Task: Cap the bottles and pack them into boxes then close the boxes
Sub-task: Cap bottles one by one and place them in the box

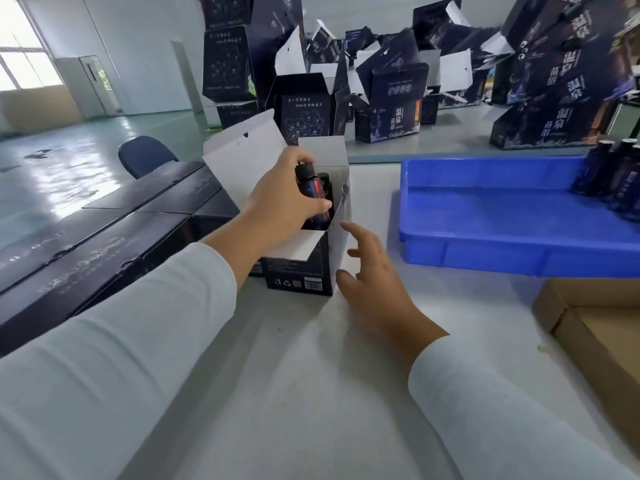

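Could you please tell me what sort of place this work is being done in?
Probably a packing room in a small factory or warehouse. Many open dark boxes stand on the long white table, a blue tray holds bottles, and closed boxes lie stacked at the left.

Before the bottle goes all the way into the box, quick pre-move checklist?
1. Left hand grips bottle: ok.
2. Bottle capped: ok, dark cap on.
3. Box upright on table, flaps open: ok.
4. Free slot inside: cannot tell; one bottle already in, the rest hidden by the hand.
5. Right hand steadying box: not ok; open, beside it, contact unclear.
6. More bottles in blue tray: ok.
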